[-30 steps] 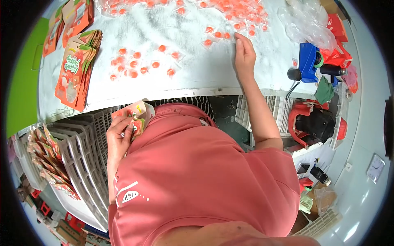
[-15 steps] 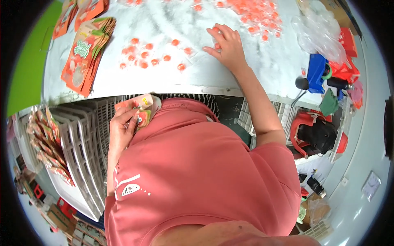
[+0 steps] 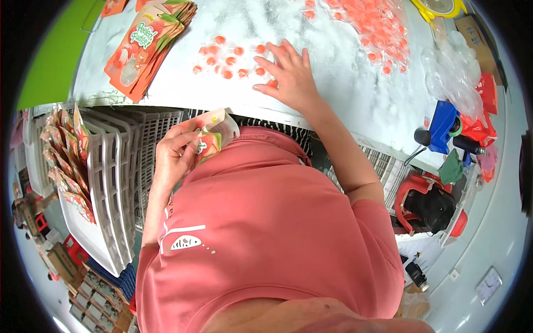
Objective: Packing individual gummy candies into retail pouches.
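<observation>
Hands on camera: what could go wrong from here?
- Right hand is spread at wrapped candies; a brush could scatter some.
- Left hand holds a pouch off the table; a slip might drop it.
- Pouch stack sits by the front edge; a bump may tip it off.

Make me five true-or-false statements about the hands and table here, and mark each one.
1. The left hand holds a printed pouch. True.
2. The right hand is clenched in a fist. False: its fingers are spread at the smaller group of wrapped candies.
3. The larger candy pile lies right of that group. True.
4. The pouch stack is on the floor. False: it lies on the table.
5. The tape dispenser is yellow. False: it is blue.
</observation>
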Demonstrator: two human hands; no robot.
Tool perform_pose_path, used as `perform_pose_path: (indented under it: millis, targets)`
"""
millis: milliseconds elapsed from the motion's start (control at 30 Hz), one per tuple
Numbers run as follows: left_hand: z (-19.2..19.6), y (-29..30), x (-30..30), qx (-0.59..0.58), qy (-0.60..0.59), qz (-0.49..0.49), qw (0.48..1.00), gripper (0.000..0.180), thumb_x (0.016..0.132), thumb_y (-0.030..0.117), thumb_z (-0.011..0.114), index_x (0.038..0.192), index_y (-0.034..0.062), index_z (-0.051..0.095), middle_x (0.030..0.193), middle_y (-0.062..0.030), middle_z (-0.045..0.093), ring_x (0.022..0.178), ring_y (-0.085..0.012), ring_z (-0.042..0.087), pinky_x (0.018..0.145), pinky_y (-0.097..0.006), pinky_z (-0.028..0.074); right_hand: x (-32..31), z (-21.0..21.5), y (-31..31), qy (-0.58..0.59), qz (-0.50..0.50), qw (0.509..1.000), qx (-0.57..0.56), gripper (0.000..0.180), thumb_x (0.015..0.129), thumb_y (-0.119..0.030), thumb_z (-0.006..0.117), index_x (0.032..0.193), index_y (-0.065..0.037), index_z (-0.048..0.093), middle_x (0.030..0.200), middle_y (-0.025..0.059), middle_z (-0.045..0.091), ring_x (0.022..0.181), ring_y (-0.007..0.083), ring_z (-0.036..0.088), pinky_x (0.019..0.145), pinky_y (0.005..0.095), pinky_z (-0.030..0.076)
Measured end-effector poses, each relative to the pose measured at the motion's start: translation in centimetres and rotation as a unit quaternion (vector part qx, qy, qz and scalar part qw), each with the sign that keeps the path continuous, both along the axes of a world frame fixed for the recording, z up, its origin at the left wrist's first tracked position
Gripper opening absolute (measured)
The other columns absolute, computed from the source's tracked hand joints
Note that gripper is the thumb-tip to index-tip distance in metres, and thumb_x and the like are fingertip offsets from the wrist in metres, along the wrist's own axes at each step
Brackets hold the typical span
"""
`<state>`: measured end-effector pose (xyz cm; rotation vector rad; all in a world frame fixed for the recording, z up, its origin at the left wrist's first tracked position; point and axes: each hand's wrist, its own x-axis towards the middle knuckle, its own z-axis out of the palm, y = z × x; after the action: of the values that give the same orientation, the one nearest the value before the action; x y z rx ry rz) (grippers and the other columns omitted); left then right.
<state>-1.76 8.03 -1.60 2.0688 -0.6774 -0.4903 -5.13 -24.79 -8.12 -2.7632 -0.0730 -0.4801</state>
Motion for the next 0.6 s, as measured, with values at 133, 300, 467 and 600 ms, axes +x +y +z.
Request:
perform_pose_path:
  millis: [133,300,467,600]
  targets:
    - [1.0,0.1,0.0,-0.019,-0.021,0.008,1.0,0.016,0.087,-0.005,0.065,0.1,-0.0011,0.072,0.103,-0.013,0.069,0.092,-0.0212,0.066,0.079,-0.029,0.052,0.4,-0.4,0.2,-0.047,0.034,0.998,-0.029,0.049,0.078,-0.042,0.076,0.121,-0.021,0.065,0.131,0.0036,0.054,0.125,0.0277,0.046,0.102,0.0553,0.037]
    - [3.0,0.1,0.7,-0.03,-0.028,0.021,0.999,0.015,0.086,-0.004,0.067,0.1,-0.0013,0.072,0.081,-0.0058,0.06,0.073,-0.015,0.057,0.067,-0.026,0.046,0.9,-0.2,0.2,-0.089,0.044,0.993,-0.063,0.018,0.081,-0.026,0.074,0.097,-0.018,0.069,0.101,-0.0021,0.061,0.099,0.0182,0.057,0.08,0.0336,0.048]
    - [4.3,-0.1,1.3,-0.07,-0.045,0.047,0.995,0.013,0.086,-0.001,0.068,0.098,-0.002,0.071,0.085,-0.0074,0.062,0.075,-0.0151,0.059,0.068,-0.027,0.046,1.7,-0.7,-0.8,-0.16,0.086,0.983,-0.027,0.011,0.08,-0.015,0.076,0.088,-0.013,0.07,0.081,-0.0007,0.063,0.07,0.0155,0.06,0.059,0.0224,0.047]
    - [4.7,-0.9,2.4,-0.051,-0.107,0.049,0.992,0.012,0.086,0.002,0.067,0.098,-0.0026,0.07,0.086,-0.0087,0.061,0.075,-0.0163,0.059,0.067,-0.027,0.047,1.3,0.1,-1.9,-0.059,0.041,0.979,0.192,0.008,0.085,-0.009,0.073,0.093,-0.006,0.071,0.081,0.0012,0.067,0.067,0.0119,0.059,0.062,0.0214,0.049]
